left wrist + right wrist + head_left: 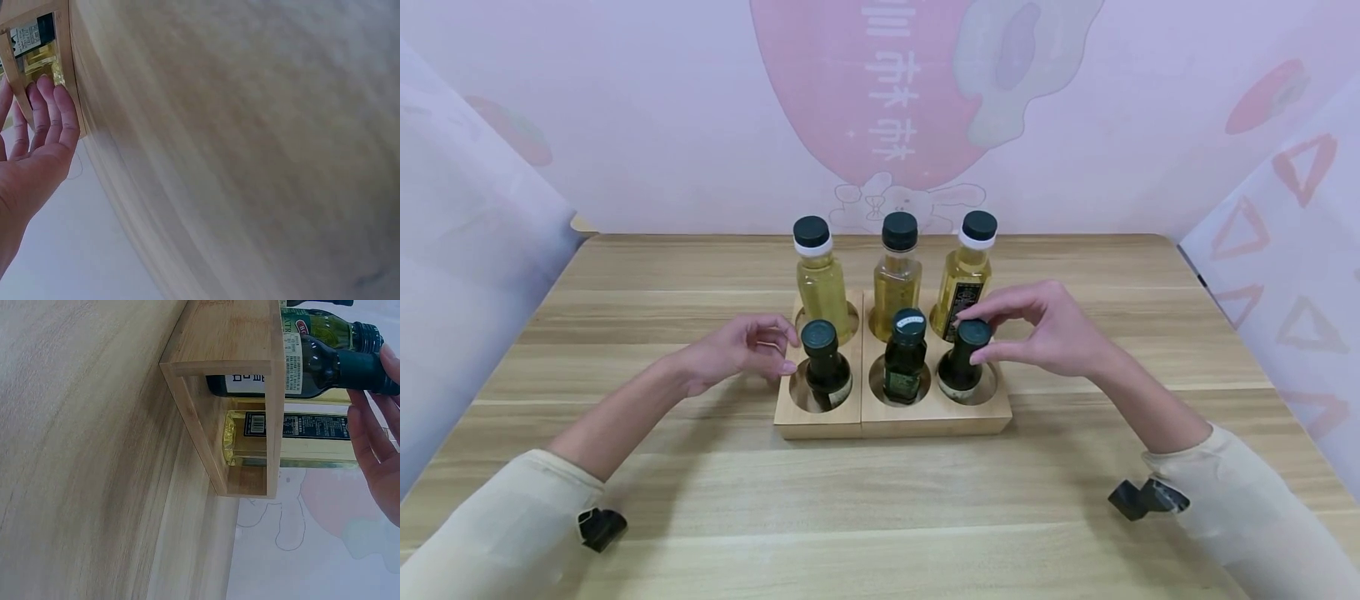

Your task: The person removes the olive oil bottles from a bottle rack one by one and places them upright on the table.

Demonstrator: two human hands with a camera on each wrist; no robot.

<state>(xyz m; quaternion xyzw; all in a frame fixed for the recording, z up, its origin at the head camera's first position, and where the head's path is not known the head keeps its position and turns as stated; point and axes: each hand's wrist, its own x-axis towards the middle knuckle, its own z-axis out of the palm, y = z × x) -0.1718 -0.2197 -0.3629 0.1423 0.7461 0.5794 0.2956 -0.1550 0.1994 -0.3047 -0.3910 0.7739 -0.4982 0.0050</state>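
Note:
A wooden bottle rack (936,427) with round holes holds two rows of bottles. With thumb and fingers my right hand (1045,329) pinches the dark cap of the front right bottle (961,367). That dark bottle (312,365) stands in its hole, its base inside the rack in the right wrist view. Beside the front left dark bottle (827,367) is my left hand (741,350), fingers loosely bent and holding nothing. Whether its fingertips touch the rack or bottle I cannot tell. Between these two stands a dark bottle with a green label (904,367).
Behind, three taller bottles of yellow oil stand in the back holes: left (822,287), middle (897,279) and right (964,279). The rack rests on a wood-grain table (880,508). A printed pink cloth (662,125) hangs along the table's far edge.

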